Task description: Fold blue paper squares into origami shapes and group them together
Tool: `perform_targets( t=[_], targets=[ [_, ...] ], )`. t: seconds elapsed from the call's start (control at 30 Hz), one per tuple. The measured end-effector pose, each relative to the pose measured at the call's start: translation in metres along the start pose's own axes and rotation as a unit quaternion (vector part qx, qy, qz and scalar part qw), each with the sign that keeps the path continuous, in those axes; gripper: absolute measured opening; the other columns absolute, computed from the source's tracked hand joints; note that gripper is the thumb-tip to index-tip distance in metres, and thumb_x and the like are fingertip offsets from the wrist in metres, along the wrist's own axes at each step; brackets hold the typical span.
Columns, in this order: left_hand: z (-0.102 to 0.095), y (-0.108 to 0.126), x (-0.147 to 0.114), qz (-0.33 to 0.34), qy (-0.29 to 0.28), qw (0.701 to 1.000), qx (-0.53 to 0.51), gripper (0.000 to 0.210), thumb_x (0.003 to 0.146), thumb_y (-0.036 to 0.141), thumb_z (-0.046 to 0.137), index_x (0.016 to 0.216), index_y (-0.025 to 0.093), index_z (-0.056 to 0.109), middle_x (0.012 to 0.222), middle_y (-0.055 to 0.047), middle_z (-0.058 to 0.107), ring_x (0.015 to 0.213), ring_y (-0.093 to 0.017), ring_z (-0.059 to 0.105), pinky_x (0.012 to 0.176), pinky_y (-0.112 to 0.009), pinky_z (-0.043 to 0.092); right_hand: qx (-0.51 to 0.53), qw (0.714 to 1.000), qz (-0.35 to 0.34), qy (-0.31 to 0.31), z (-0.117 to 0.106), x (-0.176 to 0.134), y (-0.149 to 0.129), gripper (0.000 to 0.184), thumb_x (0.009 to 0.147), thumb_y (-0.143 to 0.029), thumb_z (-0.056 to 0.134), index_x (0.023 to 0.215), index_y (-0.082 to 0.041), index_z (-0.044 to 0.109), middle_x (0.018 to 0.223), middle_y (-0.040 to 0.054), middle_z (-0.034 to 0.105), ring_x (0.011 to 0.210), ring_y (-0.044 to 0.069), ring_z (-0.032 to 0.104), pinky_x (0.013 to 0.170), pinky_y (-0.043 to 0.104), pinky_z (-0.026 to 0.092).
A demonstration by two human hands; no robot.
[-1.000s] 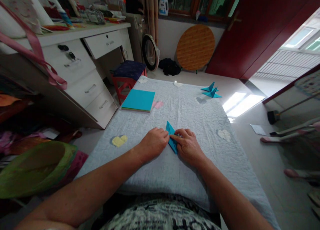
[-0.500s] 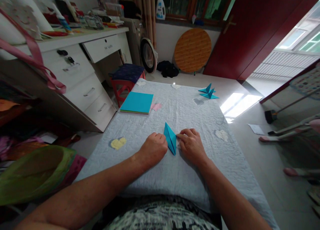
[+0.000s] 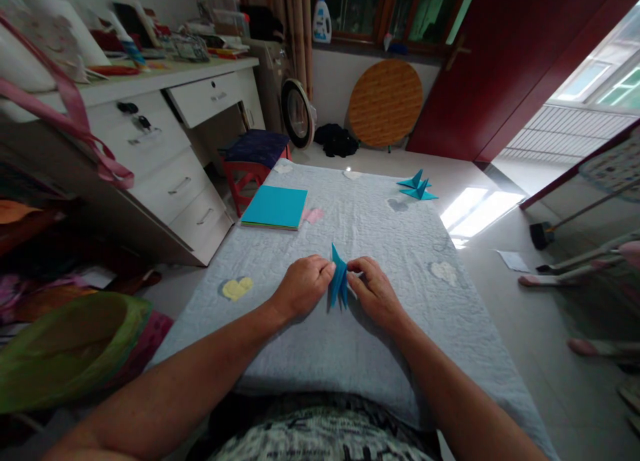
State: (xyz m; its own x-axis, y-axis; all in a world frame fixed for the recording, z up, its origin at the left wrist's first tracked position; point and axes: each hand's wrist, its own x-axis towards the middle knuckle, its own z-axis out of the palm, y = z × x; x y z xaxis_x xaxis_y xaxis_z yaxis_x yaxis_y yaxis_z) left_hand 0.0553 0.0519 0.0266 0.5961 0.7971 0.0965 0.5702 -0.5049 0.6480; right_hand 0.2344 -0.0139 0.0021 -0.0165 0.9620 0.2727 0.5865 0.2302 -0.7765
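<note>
A folded piece of blue origami paper [image 3: 339, 284] stands between my hands, its layers spread apart at the near end and one point rising at the far end. My left hand [image 3: 306, 282] pinches its left side between thumb and curled fingers. On the right side, my right hand [image 3: 373, 286] grips the paper with thumb and forefinger. Farther off at the left lies a stack of square paper [image 3: 275, 206], blue on top. Two finished-looking blue folded paper figures [image 3: 419, 186] sit at the table's far right corner.
A pale quilted cloth with heart patches covers the table [image 3: 360, 214]. Beyond its far left corner stands a red stool [image 3: 255, 151]. A white desk with drawers [image 3: 165, 147] is on the left, above a green-lined bin [image 3: 75, 347].
The folded paper has gone from lying nearly flat to standing on edge with its layers fanned. My right hand has moved slightly left and both hands now grip its sides.
</note>
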Motion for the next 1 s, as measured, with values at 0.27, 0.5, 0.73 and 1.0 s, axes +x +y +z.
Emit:
perform_targets(
  t=[0.27,0.5,0.73,1.0],
  targets=[
    [0.005,-0.015,0.008,-0.125,-0.08,0.926,-0.347,0.045,0.083,0.058,0.057,0.064,0.017,0.054,0.054,0.003,0.046,0.049,-0.01,0.039,0.048,-0.025,0.03,0.007,0.991,-0.13,-0.026,0.0,-0.001,-0.007,0.045,0.082,-0.008,0.053,0.122,-0.024,0.063,0.118,0.0087,0.06,0.111,0.025,0.053,0.098,0.046,0.044],
    [0.008,-0.014,0.01,-0.173,-0.095,0.846,-0.496,0.028,0.076,0.038,0.067,0.087,0.014,0.06,0.06,0.004,0.054,0.047,-0.007,0.045,0.046,-0.02,0.036,-0.067,0.989,-0.133,0.002,-0.005,-0.001,-0.004,0.046,0.08,-0.006,0.054,0.123,-0.022,0.063,0.124,0.0106,0.061,0.117,0.026,0.051,0.102,0.048,0.042],
    [0.012,-0.012,0.007,-0.171,-0.133,0.861,-0.46,0.025,0.083,0.029,0.054,0.103,0.015,0.054,0.057,0.006,0.052,0.042,-0.008,0.045,0.043,-0.018,0.036,-0.079,0.989,-0.125,-0.019,-0.01,0.0,-0.001,0.029,0.09,-0.014,0.056,0.11,-0.027,0.073,0.115,0.0075,0.069,0.108,0.025,0.056,0.097,0.047,0.044],
    [-0.006,-0.008,0.002,-0.036,-0.025,0.999,0.021,0.037,0.087,0.018,0.049,0.123,0.014,0.057,0.078,-0.003,0.064,0.073,-0.019,0.062,0.07,-0.03,0.046,-0.06,0.991,-0.093,-0.074,-0.006,0.003,0.004,0.025,0.094,-0.014,0.055,0.105,-0.024,0.075,0.101,0.0051,0.074,0.092,0.02,0.063,0.088,0.037,0.046]
  ],
)
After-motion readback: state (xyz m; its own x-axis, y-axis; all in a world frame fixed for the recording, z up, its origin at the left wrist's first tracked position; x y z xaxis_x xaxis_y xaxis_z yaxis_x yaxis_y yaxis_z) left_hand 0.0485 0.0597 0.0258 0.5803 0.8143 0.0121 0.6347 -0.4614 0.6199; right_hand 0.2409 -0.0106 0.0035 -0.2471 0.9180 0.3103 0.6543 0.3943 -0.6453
